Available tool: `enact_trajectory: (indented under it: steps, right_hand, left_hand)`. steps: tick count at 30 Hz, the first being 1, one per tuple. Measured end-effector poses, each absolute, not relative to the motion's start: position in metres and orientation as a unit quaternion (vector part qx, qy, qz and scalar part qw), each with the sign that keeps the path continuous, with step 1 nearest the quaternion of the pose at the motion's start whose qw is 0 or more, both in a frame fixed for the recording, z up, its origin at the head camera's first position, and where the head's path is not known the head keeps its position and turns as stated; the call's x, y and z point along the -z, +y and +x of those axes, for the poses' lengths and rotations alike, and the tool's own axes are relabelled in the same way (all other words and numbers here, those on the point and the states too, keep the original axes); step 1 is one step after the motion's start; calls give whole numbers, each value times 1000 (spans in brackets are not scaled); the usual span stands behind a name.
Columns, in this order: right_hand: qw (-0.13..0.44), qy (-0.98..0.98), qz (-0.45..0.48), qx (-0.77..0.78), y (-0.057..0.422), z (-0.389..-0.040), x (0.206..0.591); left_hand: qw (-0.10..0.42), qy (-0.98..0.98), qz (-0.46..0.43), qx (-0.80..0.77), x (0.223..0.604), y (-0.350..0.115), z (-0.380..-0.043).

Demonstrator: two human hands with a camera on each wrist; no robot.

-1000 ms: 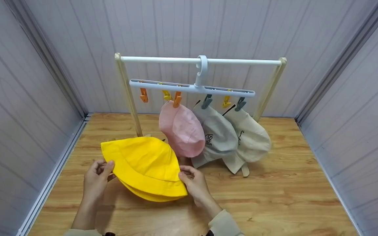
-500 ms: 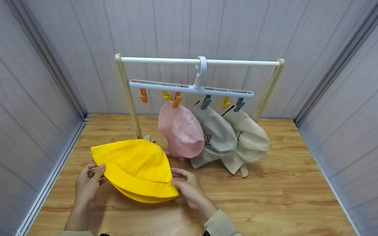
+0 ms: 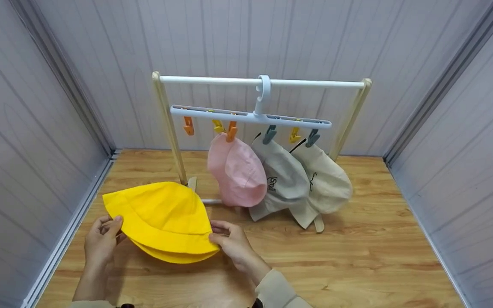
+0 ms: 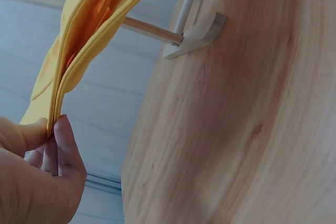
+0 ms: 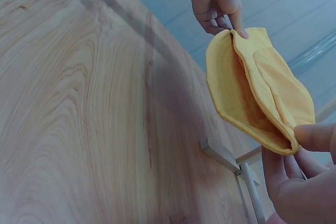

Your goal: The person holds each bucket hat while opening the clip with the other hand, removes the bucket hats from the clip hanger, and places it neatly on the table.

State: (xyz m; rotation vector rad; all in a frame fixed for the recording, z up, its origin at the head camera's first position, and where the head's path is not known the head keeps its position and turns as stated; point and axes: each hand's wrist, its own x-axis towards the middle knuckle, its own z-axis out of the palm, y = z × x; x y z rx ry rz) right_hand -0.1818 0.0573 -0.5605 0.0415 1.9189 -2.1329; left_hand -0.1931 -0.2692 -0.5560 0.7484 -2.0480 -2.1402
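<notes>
A yellow bucket hat [image 3: 165, 214], folded flat with its brim toward me, is held above the wooden table between both hands. My left hand [image 3: 102, 237] pinches the brim's left end between thumb and fingers. At the right end my right hand [image 3: 233, 246] pinches the brim the same way. The right wrist view shows the hat's opening [image 5: 244, 95] parted between the two grips. Behind, a pink hat [image 3: 240, 173] hangs from an orange clip [image 3: 231, 131]. To its right a grey hat [image 3: 283, 173] and a cream hat [image 3: 325, 179] hang from dark grey clips.
A pale blue clip hanger [image 3: 212, 114] hooks over the white rod [image 3: 315, 83] of a wooden-legged rack. An orange clip [image 3: 188, 126] at its left end and two yellow clips hold nothing. Panelled walls [image 3: 464, 128] enclose the table [image 3: 357, 256] on three sides.
Both hands have carried the yellow hat to the left, away from the pink hat. The rack's left foot and lower bar now show behind it. Both grips stay the same.
</notes>
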Motion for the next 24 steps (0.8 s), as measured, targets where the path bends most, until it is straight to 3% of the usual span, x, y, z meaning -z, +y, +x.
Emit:
enact_trajectory:
  steps: [8, 17, 24]
  right_hand:
    - [153, 681, -9, 716, 47, -186, 560]
    - [221, 683, -9, 696, 46, -194, 562]
    - [204, 687, 1, 698, 38, -204, 561]
  left_hand:
    - [51, -673, 251, 693, 563, -283, -192]
    - [43, -693, 267, 668, 571, -291, -195]
    - [28, -694, 281, 663, 578, -298, -202]
